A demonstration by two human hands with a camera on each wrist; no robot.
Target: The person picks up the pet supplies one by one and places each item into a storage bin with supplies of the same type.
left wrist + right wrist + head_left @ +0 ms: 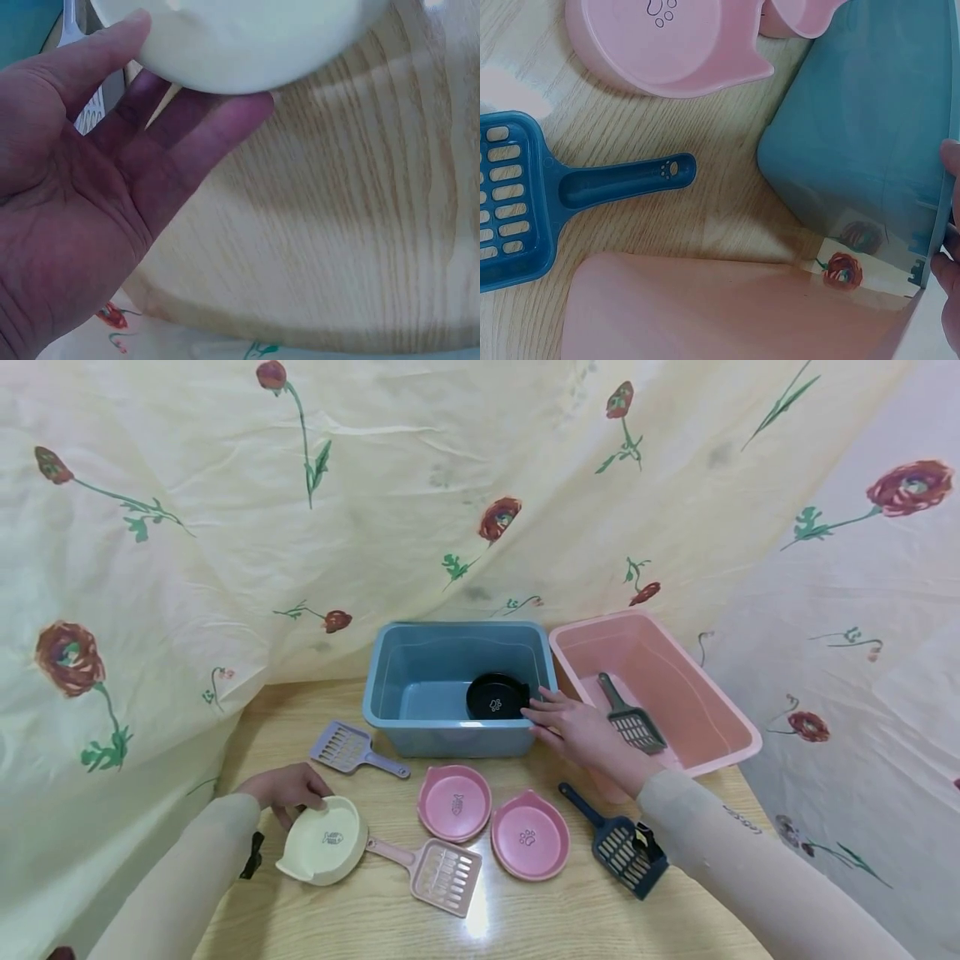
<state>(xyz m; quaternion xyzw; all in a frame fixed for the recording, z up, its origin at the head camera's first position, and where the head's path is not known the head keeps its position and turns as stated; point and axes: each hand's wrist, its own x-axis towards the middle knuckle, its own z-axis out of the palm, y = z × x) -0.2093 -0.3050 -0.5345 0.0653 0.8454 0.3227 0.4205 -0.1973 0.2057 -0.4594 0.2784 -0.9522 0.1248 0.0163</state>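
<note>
The left hand point(292, 787) pinches the cream cat-eared bowl point(330, 852) front-left of the blue bin point(427, 742), at whose rim the right hand point(579, 727) spreads its fingers.

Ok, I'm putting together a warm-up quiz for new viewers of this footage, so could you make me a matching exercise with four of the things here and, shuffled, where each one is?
Things
1. Black bowl
2. Purple scoop
3. Cream bowl
4. Dark grey-green scoop

Places
A. Held by the left hand
B. Inside the pink tub
C. On the table, near the front left corner of the blue tub
D. Inside the blue tub

Right pairs: 1-D, 2-C, 3-A, 4-B
</note>
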